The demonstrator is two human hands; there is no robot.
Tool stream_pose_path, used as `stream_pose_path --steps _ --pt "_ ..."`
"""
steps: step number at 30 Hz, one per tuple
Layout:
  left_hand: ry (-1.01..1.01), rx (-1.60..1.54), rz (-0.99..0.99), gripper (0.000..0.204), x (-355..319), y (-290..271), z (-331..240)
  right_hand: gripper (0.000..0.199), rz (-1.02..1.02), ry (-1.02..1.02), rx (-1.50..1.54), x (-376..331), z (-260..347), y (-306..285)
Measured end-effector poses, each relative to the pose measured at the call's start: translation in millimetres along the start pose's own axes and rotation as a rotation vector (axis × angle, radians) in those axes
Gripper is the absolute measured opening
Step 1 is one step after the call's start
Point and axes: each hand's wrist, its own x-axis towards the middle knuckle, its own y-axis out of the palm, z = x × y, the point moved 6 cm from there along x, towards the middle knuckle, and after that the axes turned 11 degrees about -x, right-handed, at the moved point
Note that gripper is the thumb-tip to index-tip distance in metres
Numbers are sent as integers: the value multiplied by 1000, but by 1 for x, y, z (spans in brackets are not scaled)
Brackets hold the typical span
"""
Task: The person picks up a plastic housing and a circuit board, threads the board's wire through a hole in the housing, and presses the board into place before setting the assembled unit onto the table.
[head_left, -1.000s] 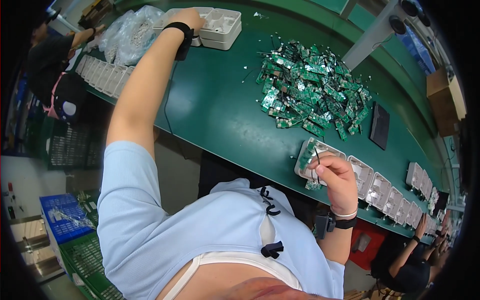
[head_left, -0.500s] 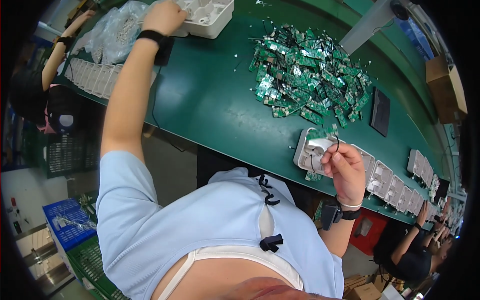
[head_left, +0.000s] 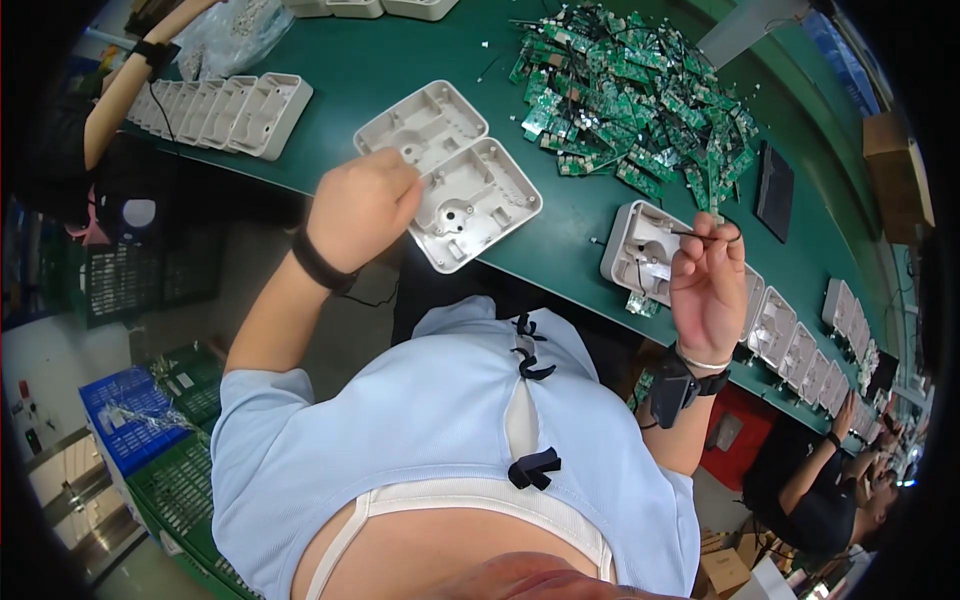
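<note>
My left hand (head_left: 365, 215) is closed on the near edges of two white plastic housings, a farther one (head_left: 425, 120) and a nearer one (head_left: 485, 205). Both show their ribbed insides, and the nearer one juts past the table edge. My right hand (head_left: 712, 285) pinches a black wire (head_left: 697, 236) between thumb and fingers. Whether a circuit board hangs from it is hard to make out against the pile behind. Just left of that hand lies another white housing (head_left: 630, 235), partly covered by it, with a small green board (head_left: 641, 304) at its near edge.
A big heap of green circuit boards (head_left: 630, 100) with black wires covers the far middle of the green table (head_left: 400, 60). Rows of white housings line the left (head_left: 265, 115) and right (head_left: 780, 325). A dark flat tablet-like slab (head_left: 775, 190) lies right. Co-workers' arms (head_left: 125, 95) show at both sides.
My left hand has come back from the far left with two housings, now over the near table edge. My right hand has risen slightly, still pinching the wire; the board below it has turned out of sight.
</note>
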Motion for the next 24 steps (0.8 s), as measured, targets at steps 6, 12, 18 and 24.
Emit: stream_pose_path --steps 6,12,18,24 --pt "50 80 -33 15 -8 18 6 16 -60 -70 146 -1 -10 14" --pt "-205 -389 -224 39 -38 7 12 18 -11 -83 -10 11 -27 54" --pt "-159 -415 -204 92 -74 28 19 15 -74 -23 -366 29 -60 81" --pt "-197 -284 -214 109 -73 44 7 14 -94 -13 -596 40 -97 86"
